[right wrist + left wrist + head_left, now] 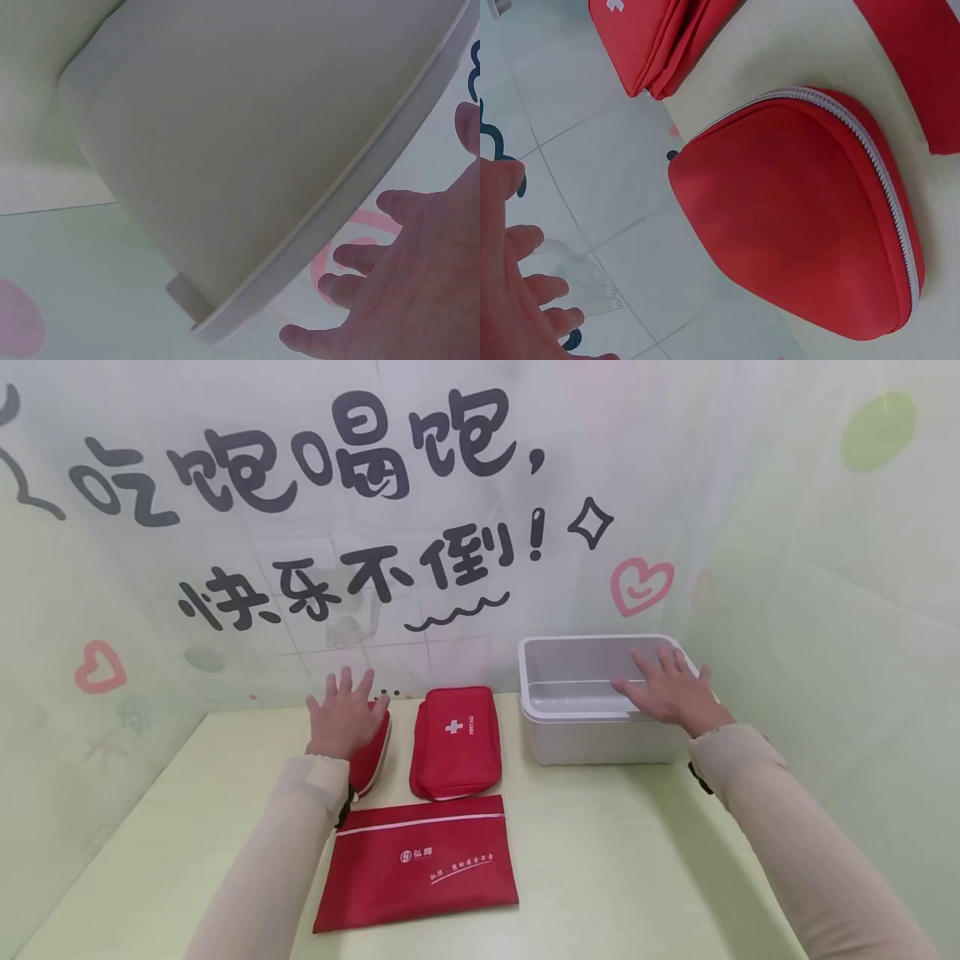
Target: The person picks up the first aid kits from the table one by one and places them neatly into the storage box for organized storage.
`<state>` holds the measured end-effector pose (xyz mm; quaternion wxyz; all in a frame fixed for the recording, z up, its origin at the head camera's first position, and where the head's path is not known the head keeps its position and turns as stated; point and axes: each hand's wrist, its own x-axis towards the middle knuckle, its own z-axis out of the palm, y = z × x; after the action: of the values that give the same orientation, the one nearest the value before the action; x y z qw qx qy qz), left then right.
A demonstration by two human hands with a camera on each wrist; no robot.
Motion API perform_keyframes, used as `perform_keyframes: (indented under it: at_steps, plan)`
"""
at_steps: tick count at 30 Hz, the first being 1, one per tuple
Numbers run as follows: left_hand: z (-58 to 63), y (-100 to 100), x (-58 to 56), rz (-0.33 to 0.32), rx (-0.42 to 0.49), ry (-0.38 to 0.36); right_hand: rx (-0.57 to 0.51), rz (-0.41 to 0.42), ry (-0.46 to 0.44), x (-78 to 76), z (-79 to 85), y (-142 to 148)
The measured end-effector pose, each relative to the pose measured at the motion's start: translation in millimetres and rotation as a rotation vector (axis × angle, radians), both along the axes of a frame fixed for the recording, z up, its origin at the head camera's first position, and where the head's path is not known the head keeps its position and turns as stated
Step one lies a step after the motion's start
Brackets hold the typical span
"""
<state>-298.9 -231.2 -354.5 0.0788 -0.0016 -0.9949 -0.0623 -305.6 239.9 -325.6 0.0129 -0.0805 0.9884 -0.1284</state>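
Left of the head view's centre, the left hand, fingers spread and empty, hangs beside a rounded red zippered fabric pouch; at right, the equally splayed, empty right hand overlaps an open white rectangular plastic bin.

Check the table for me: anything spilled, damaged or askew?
Nothing serious: no spill or damage shows. The flat pouch lies slightly askew in the head view, its lower edge slanting up rightward. The bin stands upright.
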Motion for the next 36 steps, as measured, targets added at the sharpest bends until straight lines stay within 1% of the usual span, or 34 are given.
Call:
perform_keyframes:
  at_steps: [6, 13, 16, 22, 28, 36]
  plan:
    - [-11.5, 4, -0.2, 0.002, -0.001, -0.038, -0.024, -0.018, -0.012, 3.5, -7.5, 9]
    - [-22.8, 12, -0.3, 0.000, 0.002, -0.071, -0.026, -0.038, 0.000, 6.7, -15.8, 20]
    - [-26.8, 17, -0.3, -0.007, 0.018, -0.087, -0.033, -0.040, -0.004, 8.1, -17.8, 23]
    - [-33.1, 26, 0.6, -0.019, 0.061, -0.145, -0.036, -0.033, 0.010, 12.3, -20.6, 26]
    - [-41.1, 19, 4.8, 0.013, 0.055, -0.155, -0.040, -0.037, 0.035, 15.5, -25.1, 33]
    - [-49.6, 4, 9.3, 0.030, 0.065, -0.158, -0.074, -0.034, 0.015, 21.0, -28.0, 40]
